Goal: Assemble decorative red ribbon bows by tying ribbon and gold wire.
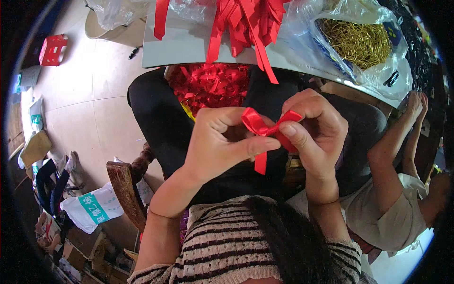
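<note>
A red ribbon bow (270, 130) is held up over my lap between both hands. My left hand (222, 142) pinches its left side, the thumb lying across just below the loop, with one ribbon tail hanging down under it. My right hand (318, 130) grips the right loop between thumb and bent fingers. Beyond my hands, a container full of red ribbon bows (210, 85) sits between my knees. Loose red ribbon strips (246, 21) lie heaped on the table and hang over its near edge.
The white table (184, 49) spans the far side. On its right lies a clear plastic bag of gold cords (357, 42). Another person's forearm (390, 146) is close on my right. A wooden chair part (125, 189) stands left; a red crate (53, 50) is on the floor.
</note>
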### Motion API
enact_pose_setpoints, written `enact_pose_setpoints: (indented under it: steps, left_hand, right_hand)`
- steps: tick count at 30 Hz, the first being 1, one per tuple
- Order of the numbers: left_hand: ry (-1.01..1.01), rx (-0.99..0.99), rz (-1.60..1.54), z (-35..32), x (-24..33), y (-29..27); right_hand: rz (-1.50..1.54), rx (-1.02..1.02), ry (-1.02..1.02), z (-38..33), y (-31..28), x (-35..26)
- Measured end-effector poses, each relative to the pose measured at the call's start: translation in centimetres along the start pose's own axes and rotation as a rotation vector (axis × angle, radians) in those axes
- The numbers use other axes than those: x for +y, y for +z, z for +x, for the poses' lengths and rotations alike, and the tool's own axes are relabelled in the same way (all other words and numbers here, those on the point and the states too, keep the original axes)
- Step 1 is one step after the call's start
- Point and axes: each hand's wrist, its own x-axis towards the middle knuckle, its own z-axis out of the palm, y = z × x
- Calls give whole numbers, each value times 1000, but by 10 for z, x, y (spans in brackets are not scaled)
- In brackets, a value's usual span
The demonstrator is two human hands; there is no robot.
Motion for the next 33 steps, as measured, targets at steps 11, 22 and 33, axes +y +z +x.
enact_pose_setpoints:
  steps: [11,22,33]
  left_hand:
    - [-2,-58,183,-2,10,-10]
    - [26,-114,260,1,15,-10]
    - [-5,-124,327,3,15,-15]
  right_hand:
    - [-32,-175,84,0,-7,-12]
    - [121,-163,216,1,-6,-2]
    - [-97,-552,166,3,-13,4]
